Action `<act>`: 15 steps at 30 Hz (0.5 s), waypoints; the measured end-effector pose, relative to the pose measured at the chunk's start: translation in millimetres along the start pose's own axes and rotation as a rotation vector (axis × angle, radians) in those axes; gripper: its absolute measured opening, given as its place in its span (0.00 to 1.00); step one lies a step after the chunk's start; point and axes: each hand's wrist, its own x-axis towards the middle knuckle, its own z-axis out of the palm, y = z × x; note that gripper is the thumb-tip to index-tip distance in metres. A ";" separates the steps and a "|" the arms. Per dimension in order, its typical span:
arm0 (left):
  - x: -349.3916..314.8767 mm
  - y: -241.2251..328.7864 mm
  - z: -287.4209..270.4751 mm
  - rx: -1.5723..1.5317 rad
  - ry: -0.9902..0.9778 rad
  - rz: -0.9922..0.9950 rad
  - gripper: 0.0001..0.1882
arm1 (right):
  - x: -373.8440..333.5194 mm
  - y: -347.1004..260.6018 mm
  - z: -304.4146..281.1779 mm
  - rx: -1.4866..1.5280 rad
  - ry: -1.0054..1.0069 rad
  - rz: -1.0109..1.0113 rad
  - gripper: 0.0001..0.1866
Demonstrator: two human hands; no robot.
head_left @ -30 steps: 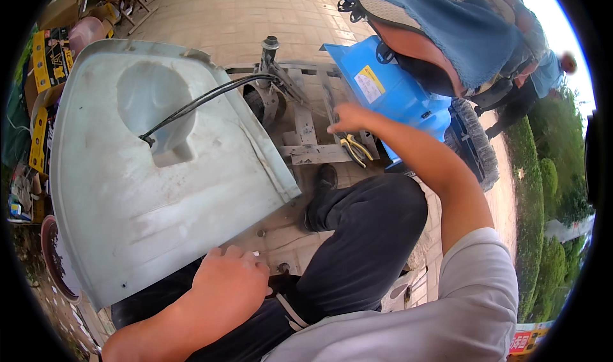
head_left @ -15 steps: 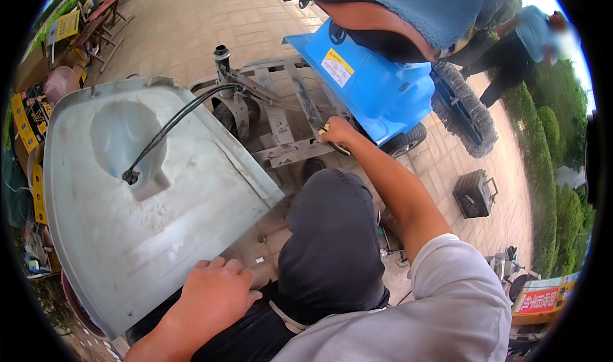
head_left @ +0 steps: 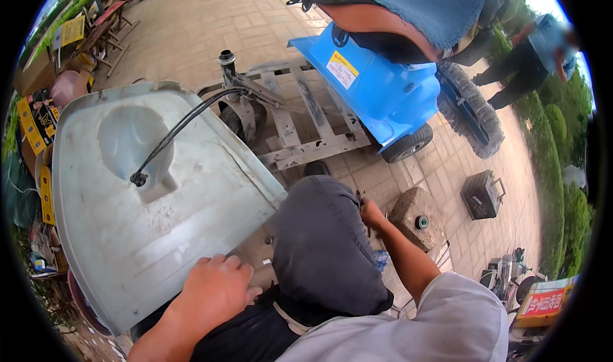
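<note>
My left hand (head_left: pixel 217 288) lies palm down by the near edge of a large pale grey plastic panel (head_left: pixel 191 234), its fingers loosely bent and the thumb apart, holding nothing. Beside my right knee, my right hand (head_left: pixel 371 214) is closed around what looks like a pair of pliers; its dark end (head_left: pixel 361 197) shows above the fist, the rest hidden by hand and knee. Black cables (head_left: pixel 185 122) run from a hole in the panel to the steering column (head_left: pixel 227 62) of a worn metal vehicle frame (head_left: pixel 313 146).
A stone block (head_left: pixel 418 218) with a small round part on top stands right of my hand. A blue body shell (head_left: pixel 377 94) with a wheel (head_left: pixel 408 143) sits beyond, under a cloth-covered seat (head_left: pixel 408 11). A black battery (head_left: pixel 482 195) and a person (head_left: pixel 536 49) are at right.
My right hand has drawn back from the metal frame toward my knee, uncovering the frame's near corner and the stone block. The left hand stays in place. The view has shifted slightly.
</note>
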 end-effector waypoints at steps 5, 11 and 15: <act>9.1 3.2 -7.1 -0.033 0.002 0.050 0.18 | 53.8 107.5 9.7 0.034 0.189 -0.242 0.30; -0.4 3.7 5.6 -0.002 -0.056 0.048 0.19 | 12.6 -279.4 -171.5 -0.031 0.135 -0.691 0.24; 6.9 6.4 1.9 0.013 -0.120 0.047 0.19 | 48.7 -420.8 -181.8 -0.319 0.152 -0.891 0.25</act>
